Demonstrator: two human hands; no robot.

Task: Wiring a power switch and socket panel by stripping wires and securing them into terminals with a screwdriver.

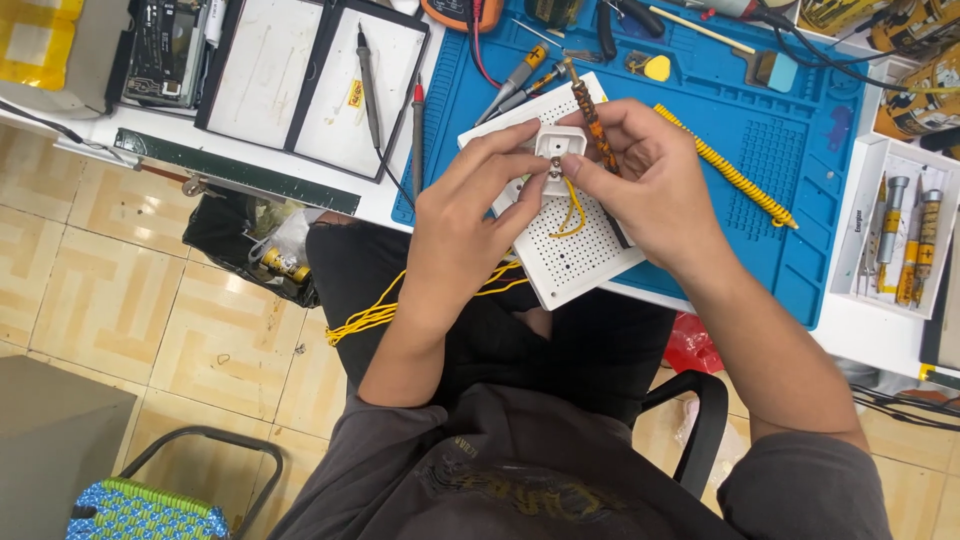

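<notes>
Both my hands meet over a small white square plastic part [560, 146] held above a white perforated board [570, 255]. My left hand [470, 220] pinches the part from the left with thumb and fingers. My right hand [640, 190] pinches a small metal piece at the part's lower edge and also holds a brown-orange patterned screwdriver [590, 110] whose handle points up and away. A thin yellow wire [572, 215] loops down from the part over the board and trails across my lap [375, 315].
A blue work mat [770, 150] covers the white bench, with a yellow coiled cord [730, 170], probes and tools on it. Two white trays [300, 80] lie at left, a tray of screwdrivers [900, 240] at right. Below are a tiled floor, a black bag and a chair arm.
</notes>
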